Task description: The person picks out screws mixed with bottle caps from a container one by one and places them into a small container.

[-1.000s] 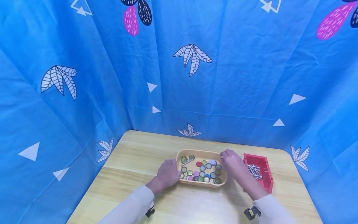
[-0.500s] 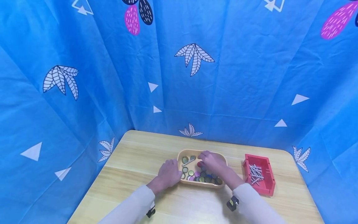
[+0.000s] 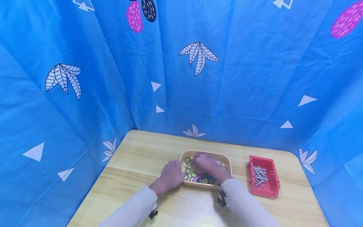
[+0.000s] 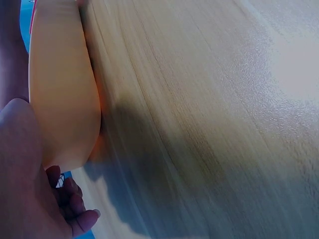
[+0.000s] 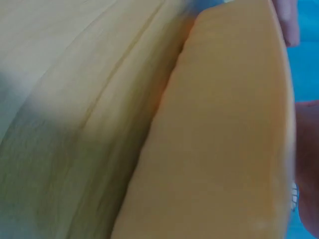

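A beige oblong tray [image 3: 211,186] holds several metal bottle caps [image 3: 205,181] in gold, grey and pink. At its left end, my left hand [image 3: 172,174] grips the wall; in the left wrist view the left hand [image 4: 22,174] has thumb and fingers on either side of the tray wall [image 4: 65,89]. My right hand [image 3: 208,165] reaches over the tray from the right, fingers down inside it. Its fingertips are right at the upper end of a slim silver screw [image 3: 188,165]; whether they pinch it I cannot tell. The right hand and forearm hide caps beneath.
A red open-front bin [image 3: 274,186] stands right of the tray, holding several silver screws [image 3: 260,176]. Both stand on a light wooden table [image 3: 147,148]. Blue patterned curtains [image 3: 241,78] rise behind it and at both sides.
My right hand has moved left across the tray, from its right end to the screw near the left end. My left hand has stayed on the tray's left end.
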Motion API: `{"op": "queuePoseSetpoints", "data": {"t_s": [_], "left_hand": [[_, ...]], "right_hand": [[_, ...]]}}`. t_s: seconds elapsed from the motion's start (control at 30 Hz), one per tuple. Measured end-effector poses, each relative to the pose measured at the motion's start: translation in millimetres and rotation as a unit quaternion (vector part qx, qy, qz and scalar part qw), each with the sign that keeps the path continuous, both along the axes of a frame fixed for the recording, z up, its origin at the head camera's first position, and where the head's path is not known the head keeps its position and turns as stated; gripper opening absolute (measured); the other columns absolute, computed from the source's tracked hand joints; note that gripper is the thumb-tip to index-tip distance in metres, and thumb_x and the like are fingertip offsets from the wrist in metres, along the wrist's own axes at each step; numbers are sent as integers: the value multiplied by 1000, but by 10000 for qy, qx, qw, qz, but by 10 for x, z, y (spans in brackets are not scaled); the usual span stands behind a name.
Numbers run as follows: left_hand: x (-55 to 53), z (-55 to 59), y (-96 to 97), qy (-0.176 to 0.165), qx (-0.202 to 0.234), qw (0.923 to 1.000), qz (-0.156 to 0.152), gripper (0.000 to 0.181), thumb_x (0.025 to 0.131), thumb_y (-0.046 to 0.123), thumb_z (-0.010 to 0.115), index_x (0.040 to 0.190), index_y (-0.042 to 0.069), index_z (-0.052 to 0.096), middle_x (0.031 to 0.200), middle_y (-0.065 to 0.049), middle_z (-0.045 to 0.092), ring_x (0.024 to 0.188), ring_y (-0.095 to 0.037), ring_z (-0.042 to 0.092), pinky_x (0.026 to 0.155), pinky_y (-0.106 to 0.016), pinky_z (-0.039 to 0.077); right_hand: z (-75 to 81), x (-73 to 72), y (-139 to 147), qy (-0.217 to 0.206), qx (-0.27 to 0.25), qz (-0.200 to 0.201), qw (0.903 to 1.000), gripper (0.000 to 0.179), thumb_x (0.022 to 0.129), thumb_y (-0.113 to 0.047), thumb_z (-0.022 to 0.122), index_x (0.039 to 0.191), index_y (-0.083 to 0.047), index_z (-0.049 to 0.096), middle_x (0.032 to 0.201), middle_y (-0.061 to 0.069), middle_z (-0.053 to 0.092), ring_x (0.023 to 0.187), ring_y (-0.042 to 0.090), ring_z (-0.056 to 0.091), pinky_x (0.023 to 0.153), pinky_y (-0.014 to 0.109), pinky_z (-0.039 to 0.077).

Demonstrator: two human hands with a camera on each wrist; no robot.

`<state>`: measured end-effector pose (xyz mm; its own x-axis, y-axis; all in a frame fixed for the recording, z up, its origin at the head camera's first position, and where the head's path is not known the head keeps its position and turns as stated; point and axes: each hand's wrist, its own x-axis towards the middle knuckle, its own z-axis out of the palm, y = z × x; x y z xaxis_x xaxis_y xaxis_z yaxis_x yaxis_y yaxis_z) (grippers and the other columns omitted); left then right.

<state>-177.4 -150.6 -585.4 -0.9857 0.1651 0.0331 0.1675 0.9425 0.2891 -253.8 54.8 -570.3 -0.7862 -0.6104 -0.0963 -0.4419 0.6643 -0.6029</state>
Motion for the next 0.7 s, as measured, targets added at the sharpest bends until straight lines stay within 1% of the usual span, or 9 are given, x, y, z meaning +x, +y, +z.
{"op": "queuePoseSetpoints", "data": {"t_s": [0.07,0.1,0.13,0.17,0.2,0.3,0.4,0.63,0.7], "left_hand": [[-3,-1,3,18,-18,10000,-1,34,89,31,59,100,0,59,81,-5,50,71,-19,45,60,-30,38],[0,1,5,21,-42,10000,-1,34,89,32,59,101,0,59,81,-5,50,71,-19,45,60,-30,38],[2,1,5,24,-77,10000,-4,34,90,32,59,101,0,58,82,-5,50,71,-19,45,60,-30,38],[4,-2,5,29,-126,9999,-13,34,90,32,58,101,0,58,82,-6,50,71,-19,45,60,-30,38],[4,-7,4,36,-175,9998,-25,34,90,32,58,101,0,58,82,-6,50,72,-19,44,60,-30,38],[8,-2,9,59,-190,9998,-53,34,90,32,57,101,0,57,82,-6,49,71,-19,44,59,-31,37],[9,16,16,95,-213,9997,-53,33,90,31,58,99,-1,57,81,-7,50,70,-20,45,58,-31,38],[11,31,22,103,-220,9997,-19,34,90,31,59,100,-1,58,80,-7,50,69,-20,45,59,-31,38],[12,30,17,85,-178,9998,-17,33,89,31,59,99,-1,58,80,-7,50,69,-20,45,58,-31,38]], "right_hand": [[-52,-19,-46,854,477,410,9944,22,96,-24,69,115,-14,74,110,5,72,91,18,68,79,32,59],[-78,-26,-67,1331,669,553,9873,20,94,-21,72,113,-14,75,110,3,71,93,15,66,82,29,58],[-105,-28,-83,1663,847,713,9798,20,91,-20,76,111,-15,76,108,2,71,93,15,65,81,27,58],[-124,-28,-96,1773,941,784,9765,21,89,-19,78,110,-15,76,105,1,69,91,14,64,80,26,57],[-140,-27,-108,1803,976,805,9754,17,89,-19,78,106,-15,76,101,-1,68,87,12,62,76,24,56],[-154,-12,-116,1365,850,699,9845,6,94,-21,73,97,-15,74,92,-5,61,78,8,55,66,21,52],[-141,-5,-113,1215,800,714,9868,8,95,-21,71,90,-16,72,87,-6,58,73,7,52,63,20,50],[-155,-21,-95,1584,980,968,9777,20,97,-18,66,77,-18,63,81,-6,54,67,6,49,62,21,47],[-178,-30,-92,1860,1003,1095,9713,21,97,-19,66,77,-19,63,80,-7,54,66,6,48,63,22,47]]}}
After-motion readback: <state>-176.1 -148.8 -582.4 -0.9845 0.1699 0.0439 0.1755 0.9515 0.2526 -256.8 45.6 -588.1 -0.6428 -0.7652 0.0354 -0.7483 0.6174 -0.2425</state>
